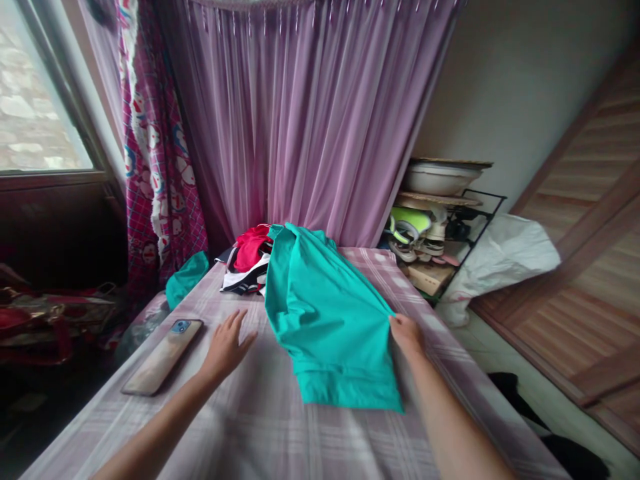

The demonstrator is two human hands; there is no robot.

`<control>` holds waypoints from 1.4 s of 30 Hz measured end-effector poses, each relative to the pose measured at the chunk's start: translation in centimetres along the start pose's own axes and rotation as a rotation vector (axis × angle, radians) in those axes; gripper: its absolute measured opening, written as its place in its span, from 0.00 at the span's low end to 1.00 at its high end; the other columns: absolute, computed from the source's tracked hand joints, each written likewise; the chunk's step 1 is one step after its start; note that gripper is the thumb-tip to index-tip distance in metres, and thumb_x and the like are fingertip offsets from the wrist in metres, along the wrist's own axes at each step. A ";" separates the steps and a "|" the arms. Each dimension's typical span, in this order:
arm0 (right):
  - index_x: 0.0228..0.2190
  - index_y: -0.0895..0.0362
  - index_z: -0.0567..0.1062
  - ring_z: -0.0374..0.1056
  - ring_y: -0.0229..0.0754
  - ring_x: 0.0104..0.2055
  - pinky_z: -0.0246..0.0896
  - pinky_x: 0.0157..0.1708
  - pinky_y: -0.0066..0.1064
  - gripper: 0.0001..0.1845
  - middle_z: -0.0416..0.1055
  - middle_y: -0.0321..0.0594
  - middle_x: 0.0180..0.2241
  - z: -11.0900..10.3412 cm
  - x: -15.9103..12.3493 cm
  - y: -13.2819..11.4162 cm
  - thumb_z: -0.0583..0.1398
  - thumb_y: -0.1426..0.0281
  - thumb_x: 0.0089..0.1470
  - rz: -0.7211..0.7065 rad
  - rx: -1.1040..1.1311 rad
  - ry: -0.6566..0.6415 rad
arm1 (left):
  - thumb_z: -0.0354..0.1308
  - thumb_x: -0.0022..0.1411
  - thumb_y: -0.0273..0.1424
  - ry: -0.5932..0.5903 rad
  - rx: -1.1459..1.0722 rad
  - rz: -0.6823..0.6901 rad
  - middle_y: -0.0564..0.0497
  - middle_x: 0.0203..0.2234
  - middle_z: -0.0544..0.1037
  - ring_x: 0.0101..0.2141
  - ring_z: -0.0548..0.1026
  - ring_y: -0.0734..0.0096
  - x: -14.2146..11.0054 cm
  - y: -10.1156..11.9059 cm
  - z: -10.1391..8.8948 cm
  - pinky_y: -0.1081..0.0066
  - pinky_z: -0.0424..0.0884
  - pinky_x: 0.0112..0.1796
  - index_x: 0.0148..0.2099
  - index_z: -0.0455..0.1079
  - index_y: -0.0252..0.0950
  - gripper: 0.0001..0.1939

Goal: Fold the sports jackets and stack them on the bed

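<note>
A teal garment lies lengthwise over the table, its wide banded end toward me and its far end near a pile of clothes. My right hand pinches the garment's right edge, pulling that side taut. On the other side, my left hand hovers or rests just left of the cloth, fingers spread and holding nothing; I cannot tell whether it touches the tablecloth. Left of that hand lies a phone, camera side up. The garment's exact kind is not clear from its folds.
A plaid tablecloth covers the surface. Red, white and dark clothes sit at the back, and another teal cloth hangs at the left edge. Purple curtains close off the back. A shoe rack and white sack stand right.
</note>
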State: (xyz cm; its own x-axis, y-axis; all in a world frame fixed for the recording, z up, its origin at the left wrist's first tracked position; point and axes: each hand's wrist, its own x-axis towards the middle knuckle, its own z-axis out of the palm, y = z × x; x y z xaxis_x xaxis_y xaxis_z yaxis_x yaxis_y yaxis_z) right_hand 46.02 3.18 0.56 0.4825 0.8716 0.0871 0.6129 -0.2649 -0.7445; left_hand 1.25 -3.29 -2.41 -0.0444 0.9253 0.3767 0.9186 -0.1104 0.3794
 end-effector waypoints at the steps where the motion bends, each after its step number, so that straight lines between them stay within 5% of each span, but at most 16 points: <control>1: 0.34 0.57 0.81 0.74 0.54 0.41 0.64 0.40 0.39 0.15 0.79 0.50 0.33 -0.6 0.1 0.4 0.57 0.68 0.49 0.019 -0.034 0.022 | 0.51 0.63 0.47 -0.033 -0.024 -0.059 0.36 0.61 0.69 0.60 0.67 0.50 0.1 -0.2 0.3 0.52 0.65 0.57 0.64 0.60 0.35 0.33; 4: 0.49 0.59 0.76 0.71 0.55 0.49 0.63 0.46 0.42 0.23 0.76 0.54 0.46 -1.4 -1.0 -0.2 0.57 0.69 0.51 -0.036 -0.145 0.094 | 0.50 0.63 0.49 -0.152 -0.170 -0.211 0.36 0.58 0.72 0.57 0.72 0.51 0.7 0.7 1.2 0.55 0.69 0.54 0.66 0.58 0.33 0.36; 7: 0.49 0.59 0.76 0.68 0.53 0.54 0.61 0.52 0.40 0.22 0.73 0.53 0.52 -0.3 -4.8 -2.8 0.56 0.66 0.55 -0.377 -0.257 0.074 | 0.51 0.62 0.51 -0.214 -0.351 -0.281 0.36 0.58 0.72 0.56 0.73 0.52 1.5 2.7 2.1 0.58 0.70 0.52 0.66 0.59 0.34 0.37; 11: 0.50 0.53 0.76 0.66 0.54 0.55 0.58 0.54 0.44 0.24 0.74 0.48 0.51 3.6 -13.2 -6.7 0.59 0.54 0.57 -0.757 -0.336 -0.167 | 0.53 0.62 0.50 -0.210 -0.466 -0.287 0.37 0.57 0.73 0.57 0.72 0.51 2.4 5.2 2.9 0.57 0.68 0.54 0.64 0.62 0.34 0.35; 13: 0.55 0.55 0.72 0.65 0.58 0.55 0.56 0.54 0.49 0.33 0.72 0.52 0.53 6.0 -16.7 -8.3 0.62 0.52 0.53 -0.789 -0.393 -0.199 | 0.52 0.63 0.48 -0.210 -0.508 -0.269 0.38 0.55 0.75 0.56 0.73 0.53 2.7 5.9 2.9 0.58 0.70 0.53 0.63 0.63 0.34 0.32; 15: 0.53 0.58 0.73 0.66 0.58 0.53 0.57 0.52 0.50 0.28 0.74 0.54 0.50 7.8 -18.3 -9.4 0.62 0.57 0.54 -0.761 -0.467 -0.224 | 0.51 0.65 0.45 -0.223 -0.539 -0.259 0.39 0.51 0.79 0.52 0.77 0.56 2.9 6.2 2.7 0.60 0.72 0.50 0.62 0.64 0.34 0.30; 17: 0.46 0.57 0.78 0.70 0.54 0.48 0.60 0.49 0.45 0.16 0.77 0.51 0.43 8.3 -17.6 -10.2 0.58 0.66 0.58 -0.714 -0.514 -0.267 | 0.50 0.66 0.43 -0.230 -0.541 -0.256 0.40 0.47 0.81 0.49 0.78 0.57 3.0 6.1 2.2 0.62 0.73 0.49 0.63 0.63 0.32 0.29; 19: 0.43 0.54 0.80 0.73 0.49 0.44 0.61 0.44 0.38 0.17 0.78 0.47 0.41 7.0 -14.9 -10.3 0.53 0.72 0.60 -0.648 -0.492 -0.272 | 0.49 0.66 0.42 -0.223 -0.501 -0.236 0.39 0.48 0.81 0.48 0.79 0.57 3.0 5.6 1.4 0.61 0.73 0.48 0.64 0.62 0.31 0.29; 24: 0.46 0.56 0.80 0.73 0.49 0.39 0.60 0.33 0.32 0.22 0.80 0.48 0.38 -2.0 -5.3 -6.7 0.50 0.61 0.62 -0.252 -0.437 0.014 | 0.52 0.64 0.43 -0.139 -0.303 -0.124 0.39 0.55 0.76 0.38 0.80 0.59 3.7 4.5 0.0 0.57 0.75 0.44 0.65 0.60 0.34 0.32; 29: 0.47 0.55 0.79 0.73 0.49 0.38 0.60 0.33 0.31 0.22 0.80 0.45 0.39 -8.2 -1.4 -0.7 0.53 0.62 0.57 -0.202 -0.460 0.051 | 0.55 0.62 0.41 0.051 -0.208 0.164 0.38 0.59 0.71 0.56 0.71 0.52 6.8 5.8 0.9 0.53 0.69 0.54 0.65 0.59 0.35 0.32; 35: 0.58 0.59 0.69 0.72 0.53 0.50 0.66 0.45 0.38 0.31 0.75 0.51 0.51 -8.1 -3.2 1.3 0.52 0.60 0.57 -0.219 -0.375 -0.112 | 0.58 0.61 0.37 0.070 0.005 0.364 0.37 0.63 0.65 0.62 0.63 0.48 12.2 9.3 2.1 0.49 0.64 0.58 0.68 0.55 0.38 0.35; 38: 0.67 0.56 0.54 0.61 0.52 0.63 0.63 0.55 0.41 0.43 0.59 0.50 0.65 -7.1 -5.6 0.5 0.55 0.54 0.55 -0.355 -0.262 -0.097 | 0.59 0.60 0.38 0.011 0.156 0.404 0.38 0.67 0.58 0.66 0.57 0.46 14.8 11.4 2.0 0.47 0.61 0.59 0.70 0.51 0.40 0.39; 42: 0.67 0.52 0.55 0.55 0.63 0.66 0.63 0.55 0.48 0.55 0.48 0.54 0.69 -4.8 -8.6 -0.2 0.68 0.61 0.40 -0.365 -0.472 -0.248 | 0.63 0.56 0.37 -0.064 0.360 0.518 0.39 0.70 0.51 0.68 0.49 0.47 18.6 14.0 1.9 0.48 0.52 0.63 0.72 0.48 0.40 0.45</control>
State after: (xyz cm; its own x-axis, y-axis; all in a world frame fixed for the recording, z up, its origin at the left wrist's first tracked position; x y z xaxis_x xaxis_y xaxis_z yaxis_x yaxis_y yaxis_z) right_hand 44.79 -6.31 3.13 0.0667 0.9944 0.0814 0.9468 -0.0374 -0.3198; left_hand 14.08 13.11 8.30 0.4549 0.8057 0.3793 0.8896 -0.4311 -0.1511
